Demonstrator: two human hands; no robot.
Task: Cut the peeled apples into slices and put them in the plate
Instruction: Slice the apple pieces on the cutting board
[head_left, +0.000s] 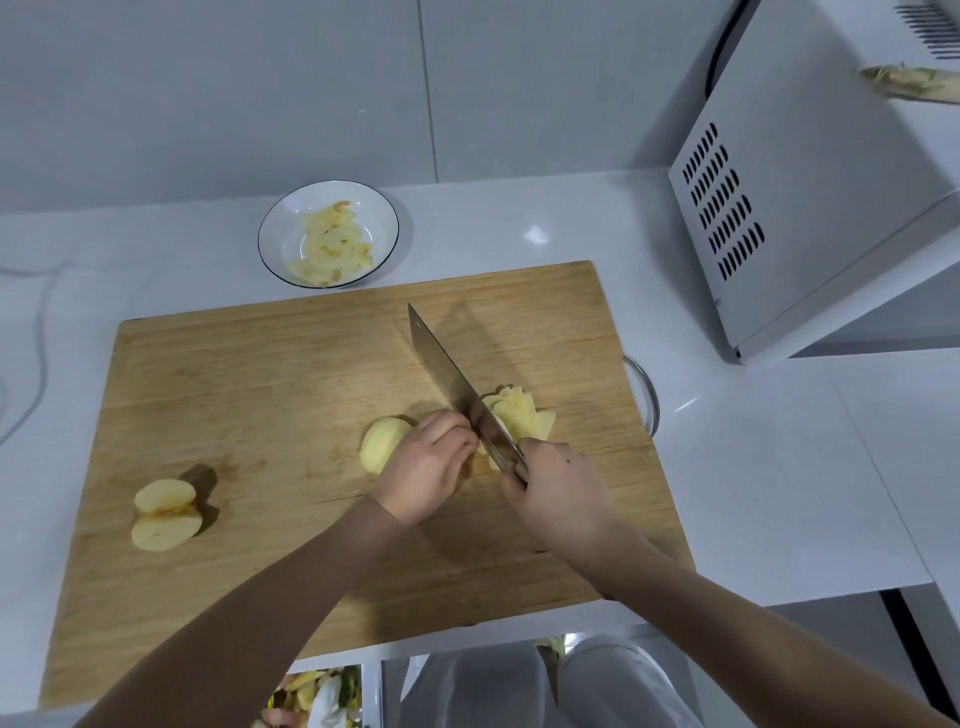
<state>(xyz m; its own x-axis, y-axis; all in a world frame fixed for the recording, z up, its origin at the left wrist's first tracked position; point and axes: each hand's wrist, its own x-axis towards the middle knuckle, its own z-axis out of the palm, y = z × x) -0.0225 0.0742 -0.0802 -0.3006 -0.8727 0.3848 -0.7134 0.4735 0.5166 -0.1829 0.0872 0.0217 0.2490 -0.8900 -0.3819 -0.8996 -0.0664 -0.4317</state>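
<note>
The left hand (423, 467) curls its fingers over a peeled apple (382, 444) near the middle of the cutting board (260, 389), holding it down. Just beside it, the right hand (558, 486) grips the handle of a knife (452, 379), whose blade stands against the left fingertips. A fan of slices (519, 415) lies right of the blade. Two apple halves (163, 514) sit toward the board's near left corner, cut faces up. Past the far edge, a plate (328, 197) holds more slices.
</note>
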